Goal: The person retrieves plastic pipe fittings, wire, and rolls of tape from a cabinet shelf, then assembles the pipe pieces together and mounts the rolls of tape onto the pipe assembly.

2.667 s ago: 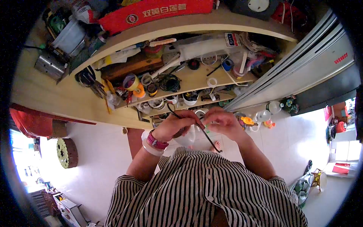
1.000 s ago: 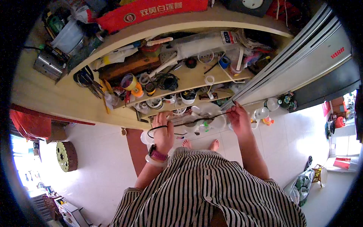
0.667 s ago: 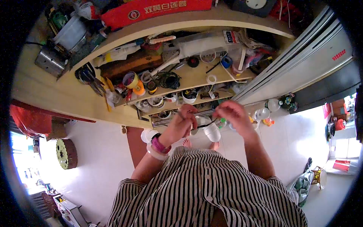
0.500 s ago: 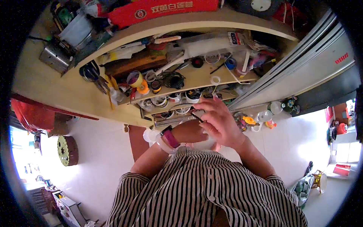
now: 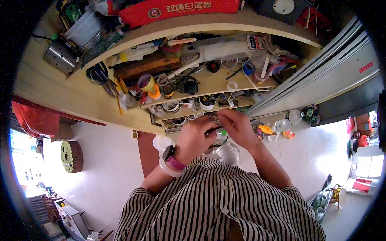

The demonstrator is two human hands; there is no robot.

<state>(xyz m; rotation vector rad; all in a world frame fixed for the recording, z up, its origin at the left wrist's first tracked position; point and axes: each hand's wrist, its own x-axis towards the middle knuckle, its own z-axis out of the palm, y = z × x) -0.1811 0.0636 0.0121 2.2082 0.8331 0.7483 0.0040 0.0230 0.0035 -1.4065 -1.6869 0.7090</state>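
A thin dark cord (image 5: 227,139) runs between my two hands and hangs in a small loop below them. My left hand (image 5: 195,137), with a purple watch and a pale bangle at the wrist, is closed around one part of the cord. Close beside it on the right, my right hand (image 5: 237,127) pinches another part of the cord with its fingertips. White containers (image 5: 228,153) and a bottle with a green cap (image 5: 223,132) show behind and below the hands.
A cluttered shelf (image 5: 217,82) with a coil of dark wire (image 5: 187,84) and cups lies ahead. A red box (image 5: 181,10) sits on the upper surface. To the right are a sliding panel (image 5: 321,76) and clear jars (image 5: 294,117); a round brown stool (image 5: 72,156) stands at the left.
The hands were apart with the cord stretched between them, then came together and crossed. Now they are side by side, and the cord forms a loop below them.
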